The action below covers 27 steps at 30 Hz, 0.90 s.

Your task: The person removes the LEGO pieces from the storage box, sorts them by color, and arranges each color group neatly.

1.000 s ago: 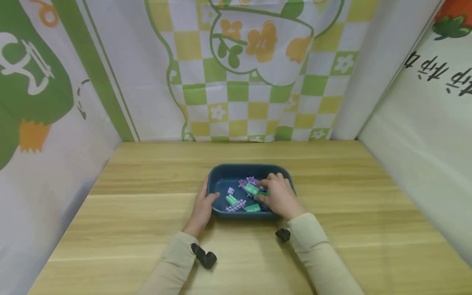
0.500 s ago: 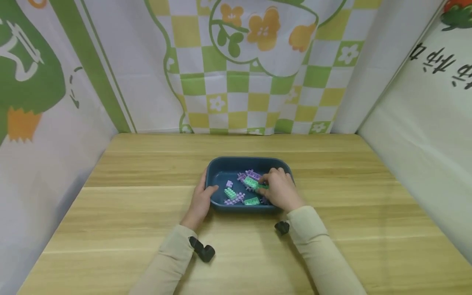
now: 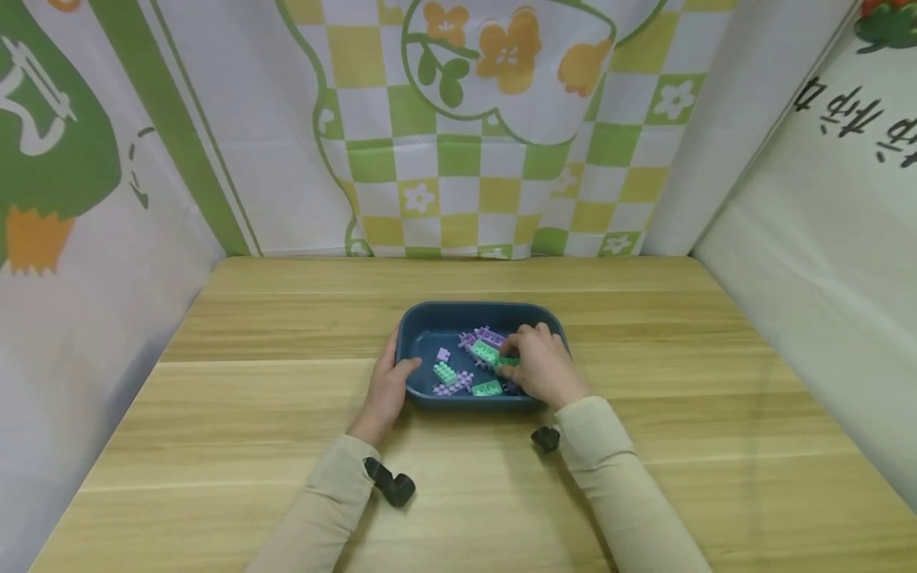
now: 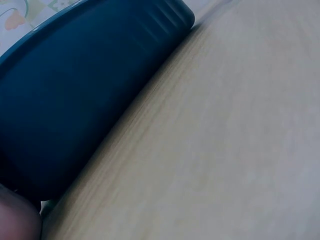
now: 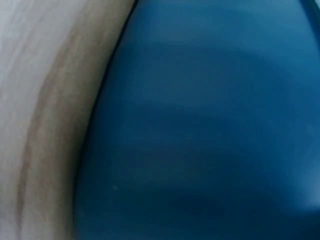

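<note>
A dark blue plastic basin (image 3: 476, 404) stands on the table with purple and mint-green toy building blocks inside. My left hand (image 3: 384, 391) grips its left end, the thumb over the rim. Reaching into the right side, my right hand (image 3: 546, 364) pinches a green building block (image 3: 507, 362) between thumb and fingers. Beside it lie another green block (image 3: 485, 352) and purple blocks (image 3: 490, 337). Nearer the left hand are a small purple block (image 3: 443, 355), a studded green block (image 3: 444, 372) and a long purple block (image 3: 454, 384). The right wrist view shows only the basin's outer wall (image 5: 200, 125) and table.
The wood-grain table (image 3: 236, 414) extends around the basin on all sides. A checkered, printed cloth (image 3: 458, 183) hangs along the back edge. White printed panels (image 3: 824, 278) enclose both sides. Each sleeve carries a black wrist camera (image 3: 390, 482).
The head view has tilted slightly, so everything sits higher in it. My right thumb and fingers have closed in on the green block. My left hand keeps its hold on the basin.
</note>
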Available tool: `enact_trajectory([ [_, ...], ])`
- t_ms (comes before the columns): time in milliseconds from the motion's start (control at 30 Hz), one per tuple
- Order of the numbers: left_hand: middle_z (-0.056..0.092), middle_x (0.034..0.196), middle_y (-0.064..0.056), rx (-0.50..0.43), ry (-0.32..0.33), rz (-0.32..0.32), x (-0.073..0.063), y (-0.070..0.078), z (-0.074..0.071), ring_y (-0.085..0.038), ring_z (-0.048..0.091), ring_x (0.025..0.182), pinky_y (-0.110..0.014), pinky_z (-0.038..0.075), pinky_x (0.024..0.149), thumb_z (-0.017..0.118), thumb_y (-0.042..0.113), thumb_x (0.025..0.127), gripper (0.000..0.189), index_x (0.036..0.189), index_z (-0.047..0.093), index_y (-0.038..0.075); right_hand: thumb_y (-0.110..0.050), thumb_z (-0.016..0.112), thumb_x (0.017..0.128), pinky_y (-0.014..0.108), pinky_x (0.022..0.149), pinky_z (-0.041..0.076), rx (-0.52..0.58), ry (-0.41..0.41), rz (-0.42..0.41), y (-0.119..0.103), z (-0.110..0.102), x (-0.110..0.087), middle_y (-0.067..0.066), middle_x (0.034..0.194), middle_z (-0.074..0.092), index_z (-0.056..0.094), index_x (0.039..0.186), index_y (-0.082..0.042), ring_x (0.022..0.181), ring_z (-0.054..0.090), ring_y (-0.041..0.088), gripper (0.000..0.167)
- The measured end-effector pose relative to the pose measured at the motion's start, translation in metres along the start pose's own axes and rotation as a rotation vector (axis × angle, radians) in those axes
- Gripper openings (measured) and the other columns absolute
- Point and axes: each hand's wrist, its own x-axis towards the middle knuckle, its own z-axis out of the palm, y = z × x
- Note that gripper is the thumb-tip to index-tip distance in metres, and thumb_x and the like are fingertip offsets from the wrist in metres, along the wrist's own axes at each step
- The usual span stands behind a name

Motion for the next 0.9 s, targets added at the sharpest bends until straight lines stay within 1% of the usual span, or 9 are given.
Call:
enact_trajectory([
  [233, 0.022, 0.16, -0.006, 0.008, 0.004, -0.01, -0.0007, -0.0001, -0.001, -0.027, 0.018, 0.146, -0.044, 0.017, 0.117, 0.047, 0.007, 0.093, 0.067, 0.155, 0.023, 0.014, -0.025, 0.081, 0.079, 0.04, 0.08, 0.04, 0.016, -0.012, 0.002, -0.0005, 0.0006, 0.0009, -0.001, 0.091, 0.062, 0.074, 0.098, -0.013, 0.089, 0.047, 0.023, 0.024],
  [433, 0.023, 0.159, -0.006, 0.024, 0.007, -0.016, -0.0001, -0.0008, -0.0003, -0.027, 0.019, 0.145, -0.045, 0.018, 0.117, 0.047, 0.008, 0.093, 0.066, 0.155, 0.024, 0.014, -0.025, 0.08, 0.08, 0.039, 0.08, 0.039, 0.035, -0.008, -0.019, 0.0012, 0.0013, 0.0015, -0.001, 0.089, 0.059, 0.074, 0.102, -0.012, 0.088, 0.046, 0.022, 0.026],
  [567, 0.022, 0.159, -0.004, 0.024, 0.01, -0.033, -0.0004, 0.0004, 0.0007, -0.025, 0.019, 0.145, -0.043, 0.018, 0.117, 0.047, 0.008, 0.093, 0.067, 0.155, 0.024, 0.016, -0.023, 0.079, 0.081, 0.038, 0.079, 0.04, 0.065, -0.011, -0.03, 0.0025, 0.0011, 0.0017, -0.001, 0.088, 0.057, 0.074, 0.103, -0.01, 0.088, 0.045, 0.022, 0.026],
  [700, 0.022, 0.159, -0.005, 0.022, 0.008, -0.019, -0.0007, 0.0011, 0.001, -0.026, 0.018, 0.146, -0.044, 0.017, 0.117, 0.047, 0.008, 0.093, 0.067, 0.155, 0.024, 0.014, -0.022, 0.077, 0.083, 0.038, 0.077, 0.04, 0.087, -0.024, -0.036, 0.0027, -0.0002, 0.001, 0.0, 0.088, 0.055, 0.073, 0.105, -0.008, 0.087, 0.045, 0.023, 0.026],
  [900, 0.023, 0.159, -0.009, 0.011, -0.005, 0.001, -0.0012, 0.0009, 0.0009, -0.029, 0.019, 0.145, -0.045, 0.017, 0.117, 0.047, 0.005, 0.093, 0.066, 0.154, 0.025, 0.011, -0.02, 0.075, 0.084, 0.036, 0.074, 0.036, 0.098, -0.032, -0.044, 0.0032, -0.0026, -0.0006, 0.002, 0.086, 0.052, 0.073, 0.108, -0.008, 0.082, 0.047, 0.021, 0.027],
])
